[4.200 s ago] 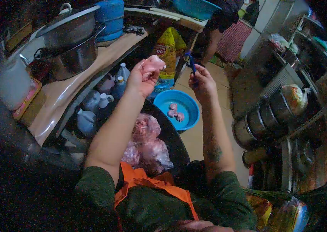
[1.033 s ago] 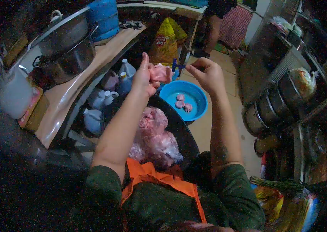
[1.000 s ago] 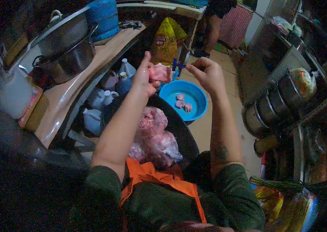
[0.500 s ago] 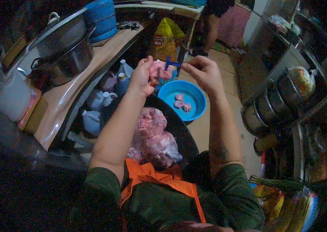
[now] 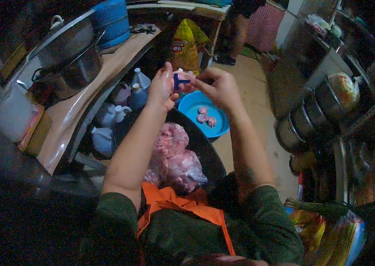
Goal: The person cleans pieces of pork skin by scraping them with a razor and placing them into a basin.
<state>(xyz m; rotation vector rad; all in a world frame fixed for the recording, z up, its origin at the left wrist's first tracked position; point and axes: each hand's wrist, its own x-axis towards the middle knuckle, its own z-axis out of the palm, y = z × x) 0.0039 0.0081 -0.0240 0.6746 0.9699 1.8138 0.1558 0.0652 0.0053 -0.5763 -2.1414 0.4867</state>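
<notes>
My left hand (image 5: 162, 91) is closed around a piece of raw pink meat (image 5: 188, 75), held up above the tub. In my right hand (image 5: 220, 88), the fingers pinch the handle of a blue razor (image 5: 176, 82), whose head lies against the meat close to my left fingers. Below the hands stands a light-blue basin (image 5: 224, 116) with several small pieces of meat (image 5: 202, 118) in it. Nearer my body, a black tub (image 5: 216, 162) holds a heap of raw meat (image 5: 179, 155), partly in clear plastic.
Left, a counter (image 5: 70, 104) carries a large metal pot (image 5: 74, 73) and a blue container (image 5: 112, 24). Plastic jugs (image 5: 103, 139) stand under it. A yellow sack (image 5: 183, 46) is beyond my hands. Metal pots (image 5: 305, 119) line the right-hand rack. Another person's leg (image 5: 240, 33) shows at the back.
My right hand has moved left and slightly down, bringing the razor across the meat toward my left hand. The whole view has shifted slightly.
</notes>
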